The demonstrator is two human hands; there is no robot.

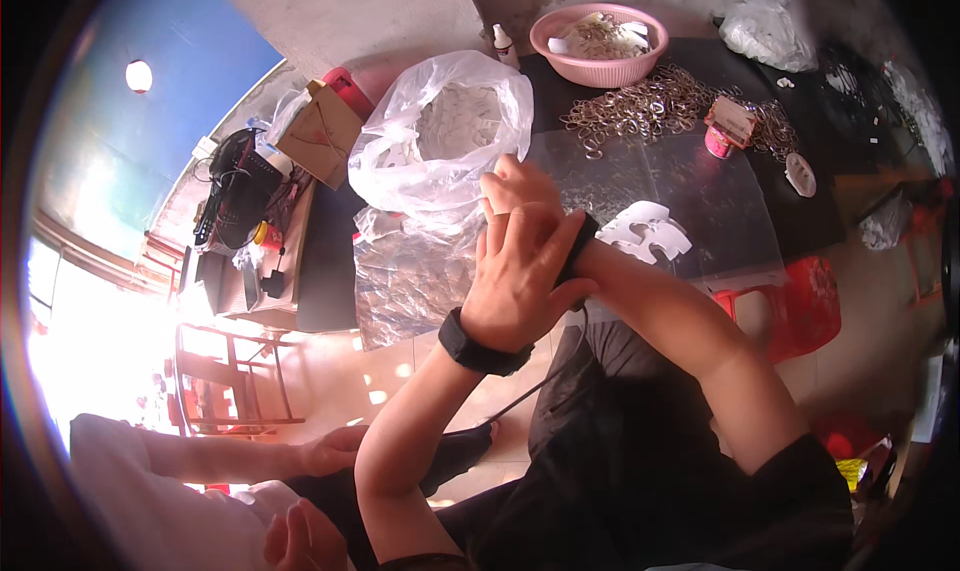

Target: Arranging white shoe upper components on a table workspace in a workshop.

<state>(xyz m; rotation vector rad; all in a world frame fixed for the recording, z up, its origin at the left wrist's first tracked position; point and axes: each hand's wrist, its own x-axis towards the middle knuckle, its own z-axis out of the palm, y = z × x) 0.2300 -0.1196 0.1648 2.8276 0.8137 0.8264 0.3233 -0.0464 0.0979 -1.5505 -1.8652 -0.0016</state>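
My left hand (pixel 512 286) lies across my right wrist, its thumb and forefinger at either side of the black wristband (pixel 582 246) there. Its fingers bend over toward the back of my right hand. A second black band (pixel 480 346) circles my left wrist. My right hand (pixel 522 186) has its fingers curled in and looks slightly blurred, with nothing seen in it; part of it is hidden behind the left. Just beyond is a clear plastic bag (pixel 385 166) of small white pieces. White cut-out sheets (pixel 645 233) lie right of my right wrist.
Metal rings (pixel 640 111) are heaped by a pink basin (pixel 600 69) at the back of the dark table. A pink tub (pixel 718 141) stands beside them. Another person's hand (pixel 335 449) shows at lower left. Right of my knees is a red stool (pixel 805 311); a thin black cable (pixel 535 389) hangs down.
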